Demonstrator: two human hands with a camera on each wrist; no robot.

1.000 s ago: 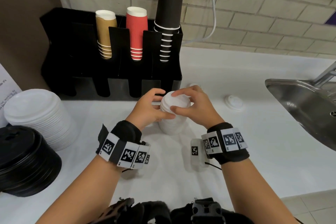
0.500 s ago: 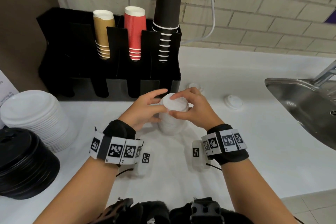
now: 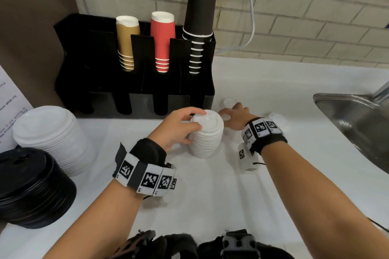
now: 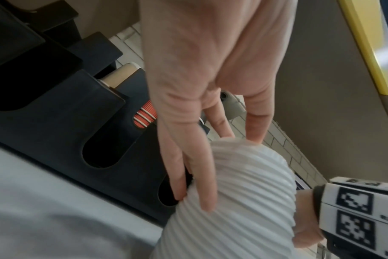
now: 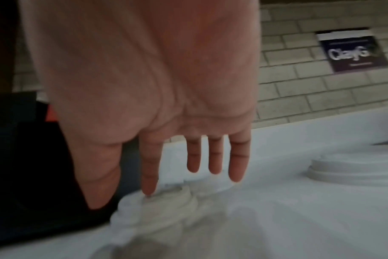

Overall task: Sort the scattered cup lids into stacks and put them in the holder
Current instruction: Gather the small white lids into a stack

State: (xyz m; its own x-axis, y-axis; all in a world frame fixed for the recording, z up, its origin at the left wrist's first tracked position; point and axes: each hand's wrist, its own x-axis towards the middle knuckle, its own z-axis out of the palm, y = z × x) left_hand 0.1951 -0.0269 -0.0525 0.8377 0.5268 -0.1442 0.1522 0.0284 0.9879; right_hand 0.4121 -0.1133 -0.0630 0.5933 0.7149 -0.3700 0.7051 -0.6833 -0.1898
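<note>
My left hand (image 3: 195,120) grips the top of a tall stack of small white lids (image 3: 207,134) that stands on the white counter; in the left wrist view its fingers curl round the ribbed stack (image 4: 244,192). My right hand (image 3: 229,111) is off the stack and stretched out to the right of it, fingers straight. In the right wrist view its index fingertip (image 5: 149,190) touches a loose small white lid (image 5: 164,201). Two more loose lids lie nearby (image 3: 228,102) (image 3: 279,119). The black holder (image 3: 134,82) stands behind, with brown, red and black cups in its upper slots.
A stack of large white lids (image 3: 52,139) and a stack of black lids (image 3: 31,187) sit at the left. A steel sink (image 3: 357,124) is sunk into the counter at the right. A brick wall with a white cable (image 3: 251,27) runs behind.
My right hand has let go of the top of the small lid stack and moved right and back to a loose lid. My left hand stays on the stack.
</note>
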